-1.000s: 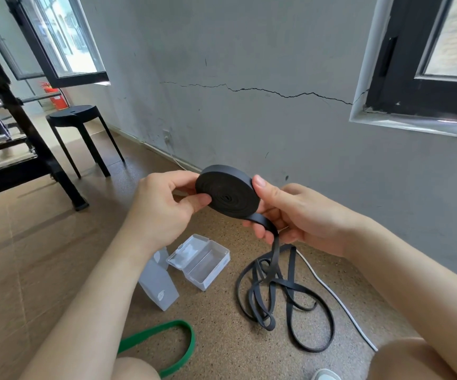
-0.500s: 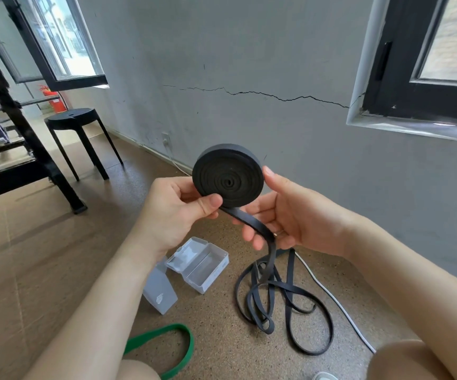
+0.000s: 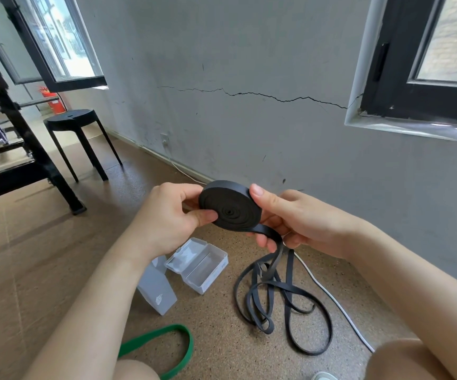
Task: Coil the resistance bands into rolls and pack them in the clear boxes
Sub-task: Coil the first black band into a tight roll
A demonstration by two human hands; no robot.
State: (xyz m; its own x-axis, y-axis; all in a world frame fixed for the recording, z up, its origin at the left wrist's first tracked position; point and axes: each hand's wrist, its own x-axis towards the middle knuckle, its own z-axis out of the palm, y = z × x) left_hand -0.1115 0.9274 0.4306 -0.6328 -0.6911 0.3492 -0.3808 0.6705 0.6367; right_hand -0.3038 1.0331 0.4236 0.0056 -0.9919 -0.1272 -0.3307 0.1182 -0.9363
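A black resistance band (image 3: 230, 208) is wound into a flat disc that I hold in front of me. My left hand (image 3: 167, 220) pinches the disc, thumb on its near face. My right hand (image 3: 293, 220) grips the disc's right edge, and the loose tail runs under its fingers. The uncoiled rest of the band (image 3: 282, 300) lies in loops on the floor below. An open clear box (image 3: 202, 267) sits on the floor under my hands. A green band (image 3: 167, 341) lies near my left knee.
A frosted plastic box (image 3: 157, 292) stands beside the clear one. A white cable (image 3: 337, 303) runs along the floor by the grey wall. A black stool (image 3: 76, 138) and a black metal frame (image 3: 24, 149) stand at the left.
The disc rose and turned to face me half a second ago, then came down again and tilted; my right hand's fingers closed round its edge and the tail.
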